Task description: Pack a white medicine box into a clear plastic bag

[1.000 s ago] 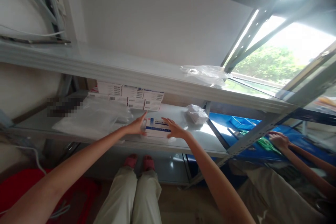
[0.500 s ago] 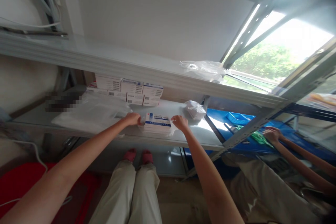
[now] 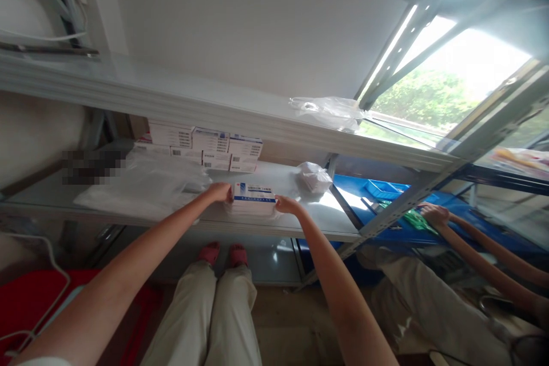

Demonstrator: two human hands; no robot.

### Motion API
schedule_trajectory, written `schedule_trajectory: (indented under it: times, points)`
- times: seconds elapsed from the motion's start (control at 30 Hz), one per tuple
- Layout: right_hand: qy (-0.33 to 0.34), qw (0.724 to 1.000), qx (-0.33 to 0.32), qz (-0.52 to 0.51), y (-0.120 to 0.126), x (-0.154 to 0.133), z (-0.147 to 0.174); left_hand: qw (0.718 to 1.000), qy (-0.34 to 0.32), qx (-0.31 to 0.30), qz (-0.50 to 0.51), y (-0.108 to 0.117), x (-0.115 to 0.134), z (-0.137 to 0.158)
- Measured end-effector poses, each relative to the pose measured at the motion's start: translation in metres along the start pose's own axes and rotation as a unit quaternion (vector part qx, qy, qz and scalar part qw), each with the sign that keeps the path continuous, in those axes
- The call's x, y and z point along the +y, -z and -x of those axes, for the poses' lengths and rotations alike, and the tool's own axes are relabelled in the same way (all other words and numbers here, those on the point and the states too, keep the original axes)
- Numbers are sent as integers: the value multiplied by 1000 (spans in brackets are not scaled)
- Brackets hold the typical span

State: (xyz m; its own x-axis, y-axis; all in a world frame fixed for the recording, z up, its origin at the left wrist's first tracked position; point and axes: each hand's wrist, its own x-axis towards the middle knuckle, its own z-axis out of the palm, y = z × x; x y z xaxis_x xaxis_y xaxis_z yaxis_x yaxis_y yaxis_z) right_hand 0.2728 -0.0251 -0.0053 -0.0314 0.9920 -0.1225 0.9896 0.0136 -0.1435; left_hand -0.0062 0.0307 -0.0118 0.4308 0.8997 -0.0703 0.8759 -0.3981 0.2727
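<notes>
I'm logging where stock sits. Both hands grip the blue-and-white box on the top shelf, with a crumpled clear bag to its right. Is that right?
Not quite: the blue-and-white box sits on the middle shelf, not the top one. The head view shows the left hand and right hand at its two ends, and the crumpled clear bag to its right.

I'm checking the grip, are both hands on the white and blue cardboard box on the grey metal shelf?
Yes, the left hand and right hand touch opposite ends of the white and blue cardboard box.

head view, looking down, shelf [image 3: 274, 226] close
</notes>
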Motion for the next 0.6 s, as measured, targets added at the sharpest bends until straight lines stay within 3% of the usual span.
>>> schedule_trajectory:
  times: [0.17, 0.43, 0.6]
  points:
    - [-22, 999, -8, 43, 3, -2, -2, 998, -1, 63, -12, -10, 6, 2]
    - [-80, 996, 32, 37, -12, -12, -2, 993, 67, 92, 3, -22, -5, -13]
    - [-103, 993, 64, -13, -7, -10, -10, 993, 17, 111, 46, -18, -15, -17]
